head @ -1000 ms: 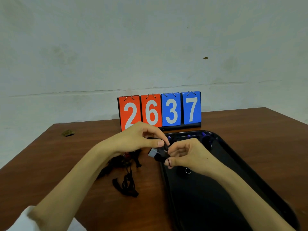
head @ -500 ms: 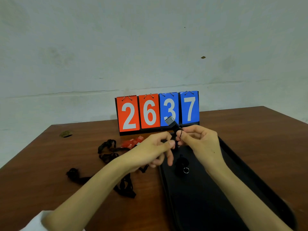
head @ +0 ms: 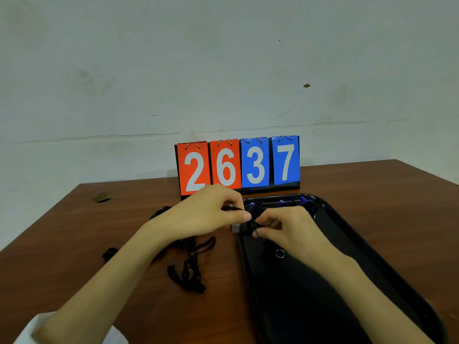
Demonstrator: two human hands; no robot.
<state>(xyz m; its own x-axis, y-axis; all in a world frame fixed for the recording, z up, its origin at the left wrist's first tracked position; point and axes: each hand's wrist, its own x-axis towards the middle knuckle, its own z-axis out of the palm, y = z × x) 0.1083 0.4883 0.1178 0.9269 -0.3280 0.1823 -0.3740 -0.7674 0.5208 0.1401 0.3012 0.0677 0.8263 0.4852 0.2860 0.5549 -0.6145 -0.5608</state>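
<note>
Near left, tangled black cords (head: 191, 269) are lying on the surface (head: 74, 232), count unclear. One metal ring (head: 280, 253) is sitting in the one black tray (head: 310, 306). Over its left rim, the left hand (head: 206, 214) and right hand (head: 285, 227) are both pinching one grey-tipped piece (head: 236, 227) and its thin cord. I'm judging the piece light and rigid, the cord limp, so grip the body, not the tip. Three blue pieces (head: 281, 202) are sitting at the far rim. Four number cards (head: 238, 165) are standing behind.
</note>
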